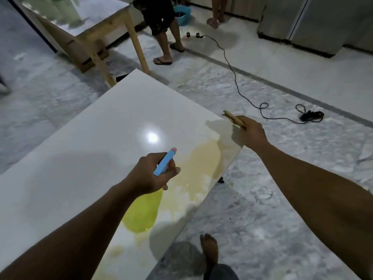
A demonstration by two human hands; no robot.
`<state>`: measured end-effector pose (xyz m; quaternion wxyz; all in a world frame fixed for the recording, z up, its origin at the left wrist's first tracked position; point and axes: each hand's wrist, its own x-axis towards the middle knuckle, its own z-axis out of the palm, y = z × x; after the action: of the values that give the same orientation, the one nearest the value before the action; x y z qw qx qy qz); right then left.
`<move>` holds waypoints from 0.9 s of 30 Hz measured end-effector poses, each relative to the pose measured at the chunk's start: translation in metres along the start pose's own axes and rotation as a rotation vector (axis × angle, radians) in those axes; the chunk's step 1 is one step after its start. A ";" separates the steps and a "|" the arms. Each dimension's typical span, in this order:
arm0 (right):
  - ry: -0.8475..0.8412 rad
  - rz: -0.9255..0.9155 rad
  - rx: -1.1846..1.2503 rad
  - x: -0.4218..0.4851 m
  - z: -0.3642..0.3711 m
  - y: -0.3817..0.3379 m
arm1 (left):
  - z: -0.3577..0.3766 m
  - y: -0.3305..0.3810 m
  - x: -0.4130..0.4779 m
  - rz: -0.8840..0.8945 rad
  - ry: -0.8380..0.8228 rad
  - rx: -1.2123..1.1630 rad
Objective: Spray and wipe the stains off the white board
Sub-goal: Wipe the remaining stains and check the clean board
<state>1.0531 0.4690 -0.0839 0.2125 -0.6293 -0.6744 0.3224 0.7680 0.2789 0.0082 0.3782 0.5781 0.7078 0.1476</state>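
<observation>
Left hand is gripping the yellow spray bottle over yellowish stains along the white board edge; right hand is clutching a tan sponge. Excess spray risks dripping off.

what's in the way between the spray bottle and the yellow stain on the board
Nothing visible. The left hand holds the spray bottle above the yellow stain on the white board. The right hand grips a tan wiper at the board's right edge, beside the stain.
</observation>
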 end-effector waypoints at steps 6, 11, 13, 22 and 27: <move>-0.083 -0.170 -0.088 -0.004 0.065 0.048 | 0.001 -0.025 0.006 -0.096 0.031 0.015; -0.041 -0.256 -0.077 -0.034 0.095 0.070 | 0.005 -0.040 -0.007 -0.125 0.034 0.010; -0.022 -0.302 -0.072 -0.060 0.108 0.069 | 0.006 -0.044 -0.015 -0.117 0.036 -0.005; -0.057 -0.332 -0.015 -0.192 0.180 0.022 | 0.001 -0.093 -0.106 -0.038 0.081 -0.049; -0.063 -0.263 -0.004 -0.262 0.218 -0.007 | -0.008 -0.147 -0.203 -0.066 0.103 -0.083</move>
<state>0.9282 0.1744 -0.2008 0.2303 -0.5256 -0.7581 0.3099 0.6678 0.0493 -0.0080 0.3694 0.5299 0.7384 0.1937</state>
